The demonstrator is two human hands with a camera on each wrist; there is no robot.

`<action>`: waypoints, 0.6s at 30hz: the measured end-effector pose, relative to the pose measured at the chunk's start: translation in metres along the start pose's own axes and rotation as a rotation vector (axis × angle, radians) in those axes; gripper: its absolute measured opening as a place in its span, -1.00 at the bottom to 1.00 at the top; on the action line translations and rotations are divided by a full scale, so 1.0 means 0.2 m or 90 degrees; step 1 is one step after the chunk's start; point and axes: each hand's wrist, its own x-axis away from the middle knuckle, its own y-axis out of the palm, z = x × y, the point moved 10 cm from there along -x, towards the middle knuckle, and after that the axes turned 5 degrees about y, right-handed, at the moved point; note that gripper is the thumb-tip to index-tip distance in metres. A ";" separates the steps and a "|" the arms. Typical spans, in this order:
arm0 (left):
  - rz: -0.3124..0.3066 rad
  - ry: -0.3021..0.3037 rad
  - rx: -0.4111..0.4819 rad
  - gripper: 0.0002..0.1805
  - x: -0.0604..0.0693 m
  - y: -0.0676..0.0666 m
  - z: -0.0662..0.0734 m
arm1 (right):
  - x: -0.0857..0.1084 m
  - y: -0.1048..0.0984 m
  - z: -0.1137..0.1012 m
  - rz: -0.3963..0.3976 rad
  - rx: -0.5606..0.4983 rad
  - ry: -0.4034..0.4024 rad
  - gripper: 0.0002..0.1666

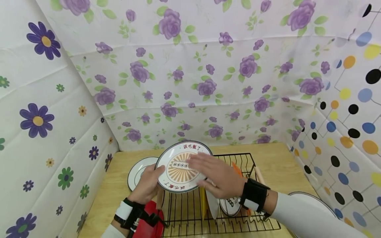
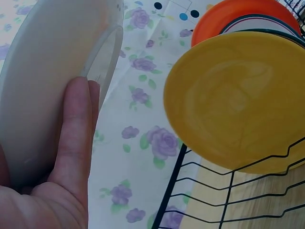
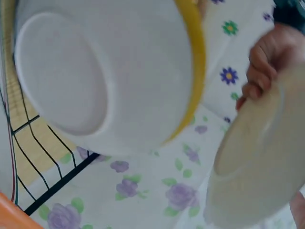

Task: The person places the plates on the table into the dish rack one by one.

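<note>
My left hand grips the left edge of a white plate, thumb on its face and fingers underneath. The plate is tilted toward me and has a dark rim, red lettering and an orange sunburst. Over its right side is my right hand, blurred, with fingers extended; whether they touch the plate I cannot tell. Below and behind the right hand, a black wire dish rack holds a yellow plate, a white plate, a patterned plate and an orange plate, all standing on edge.
Another white plate lies on the wooden table, behind my left hand. A red object sits by the rack's left side. At the right, my forearm partly hides a large white plate. Patterned cloth walls enclose the table.
</note>
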 end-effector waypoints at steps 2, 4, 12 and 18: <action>-0.005 0.005 0.001 -0.50 0.00 -0.01 0.01 | -0.02 -0.05 0.11 0.028 -0.073 0.100 -0.31; -0.009 0.009 0.004 -0.50 0.00 -0.01 0.02 | -0.02 -0.06 0.23 0.047 -0.176 0.218 -0.23; 0.002 0.007 0.005 -0.52 0.00 0.00 0.00 | 0.08 0.19 0.51 0.075 -0.665 0.573 -0.18; 0.001 0.022 0.020 -0.51 -0.02 0.00 0.01 | 0.06 0.26 0.50 0.216 -0.892 0.654 -0.13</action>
